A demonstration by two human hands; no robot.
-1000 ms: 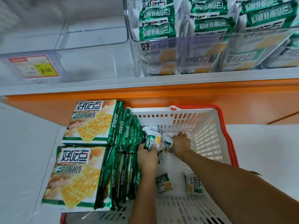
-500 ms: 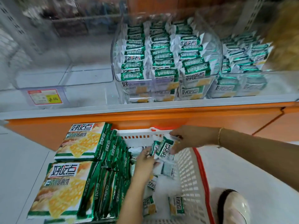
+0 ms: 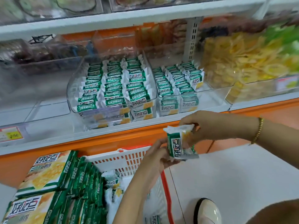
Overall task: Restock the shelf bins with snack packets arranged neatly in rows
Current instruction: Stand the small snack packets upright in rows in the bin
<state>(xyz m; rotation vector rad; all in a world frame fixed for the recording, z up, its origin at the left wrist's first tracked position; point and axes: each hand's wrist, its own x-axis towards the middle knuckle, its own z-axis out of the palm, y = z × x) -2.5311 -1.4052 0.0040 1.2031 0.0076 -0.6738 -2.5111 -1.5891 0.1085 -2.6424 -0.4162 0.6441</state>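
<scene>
At the lower left of the frame, large multipacks (image 3: 45,173) are stacked in a white basket (image 3: 123,159), with loose small packets beside them. Above, in the middle of the frame, a clear bin (image 3: 72,101) is filled with three rows of green-and-white packets.

Just below centre, the left hand (image 3: 155,160) is raised over the basket rim, its fingers curled round the lower end of a snack packet (image 3: 177,143). Whether a second packet is held behind it cannot be told. The upper crimped end is pinched by the right hand (image 3: 208,126), right of centre. The packet is thus held in the air between both hands, below the shelf edge and apart from it.

Its long axis is set nearly upright in the frame, slightly tipped. The printed face is turned toward the camera and the top seal is pointed at the shelf.

The step in hand is judged to be the squaring-up of a picked packet before placing. Right of the full bin, a second bin (image 3: 210,99) is seen with bare floor at its front right. That gap is probably where the packet is wanted, lifted over the front wall and stood in line with the row behind.
</scene>
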